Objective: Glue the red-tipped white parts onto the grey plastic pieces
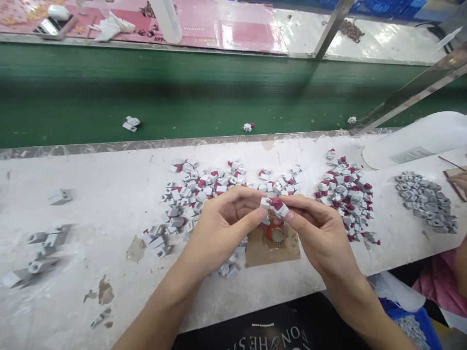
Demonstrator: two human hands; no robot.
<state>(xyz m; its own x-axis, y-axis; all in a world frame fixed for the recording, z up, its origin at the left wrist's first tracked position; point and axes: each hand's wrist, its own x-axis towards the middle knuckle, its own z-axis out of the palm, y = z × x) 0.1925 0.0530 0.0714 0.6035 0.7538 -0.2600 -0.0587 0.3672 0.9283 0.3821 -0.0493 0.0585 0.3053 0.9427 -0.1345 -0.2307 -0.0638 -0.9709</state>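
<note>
Between the fingertips of both hands is a small plastic part point(277, 204), pale grey and white with a dark red piece in it. My left hand point(222, 223) pinches its left end with thumb and forefinger, and my right hand point(319, 231) pinches its right end the same way. Just below the fingers, a small round orange-red container point(276, 234) with a pale inside rests on a brown cardboard piece point(272, 255). Behind my left hand spreads a loose pile of similar grey and red parts point(199, 187). My palms hide some of that pile.
Another pile of grey and red parts point(346, 194) lies right, beside plain grey parts point(425, 199). A large white bottle point(419, 138) lies behind them. Loose grey blocks point(45, 248) sit left. A green conveyor belt point(189, 97) runs behind. Another person's hand point(458, 182) shows far right.
</note>
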